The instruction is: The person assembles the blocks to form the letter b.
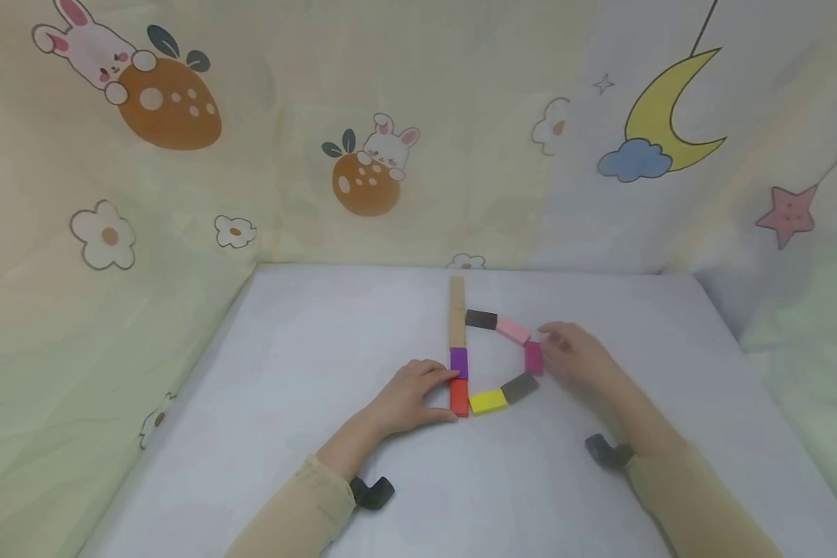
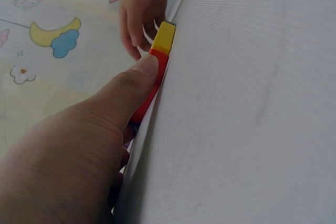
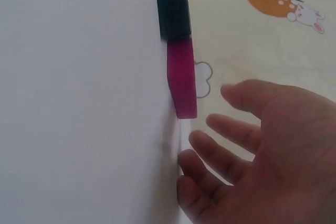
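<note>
Small rectangular blocks lie end to end on the white table, a straight column with a curved row joined at its right. My left hand [image 1: 411,395] spans the red block [image 1: 459,397], thumb at its near end and fingertips by the purple block [image 1: 459,359]. In the left wrist view the thumb touches the red block [image 2: 157,72], beside the yellow block [image 2: 164,38]. My right hand [image 1: 575,356] hovers right of the magenta block [image 1: 533,359]. Its fingers are loosely bent and hold nothing; the right wrist view shows them apart from the magenta block [image 3: 181,77].
Tan blocks [image 1: 456,310] form the column's far end. A black block [image 1: 481,319], a pink block [image 1: 513,330], a grey block [image 1: 520,388] and a yellow block [image 1: 488,401] make up the curve. Printed cloth [image 1: 460,194] hangs behind the table [image 1: 307,325].
</note>
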The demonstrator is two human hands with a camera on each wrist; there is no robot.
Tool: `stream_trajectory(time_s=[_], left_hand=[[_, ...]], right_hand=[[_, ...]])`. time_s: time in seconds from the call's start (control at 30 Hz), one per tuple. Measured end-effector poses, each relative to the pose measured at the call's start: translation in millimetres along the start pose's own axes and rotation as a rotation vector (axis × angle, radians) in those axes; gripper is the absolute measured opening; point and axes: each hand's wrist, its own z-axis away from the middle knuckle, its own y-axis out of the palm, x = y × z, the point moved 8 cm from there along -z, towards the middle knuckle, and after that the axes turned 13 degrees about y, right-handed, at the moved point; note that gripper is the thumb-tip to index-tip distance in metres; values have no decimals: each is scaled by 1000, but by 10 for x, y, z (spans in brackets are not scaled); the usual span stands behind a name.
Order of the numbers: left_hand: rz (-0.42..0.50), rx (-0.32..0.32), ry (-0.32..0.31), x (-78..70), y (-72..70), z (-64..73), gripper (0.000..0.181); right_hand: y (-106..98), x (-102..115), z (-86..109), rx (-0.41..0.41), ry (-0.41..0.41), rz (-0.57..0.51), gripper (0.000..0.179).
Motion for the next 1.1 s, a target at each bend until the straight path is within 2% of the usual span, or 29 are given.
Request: stream_trajectory(time_s=[0.23,0.37,0.53,0.8,0.93,1.1], left_hand=[[4,-5,-1,-18,22,0,71],[-7,-6,13,-39,21,-17,71],[-20,-8,26,-55,10,-29,71],[1,11,-5,-36,20,-18,71],[0,6,4,-32,41,-12,71],[-7,-8,22,-39,34,-19,71]], right_hand=[[85,150,-205,61,39,44,51],[103,187,-305,69,50,102,49],[105,196,-391,105,73,112,47],[90,149,-432,142,98,81,45],[57,60,-411,161,143,23,45],[5,54,-310,178,120,4,46]])
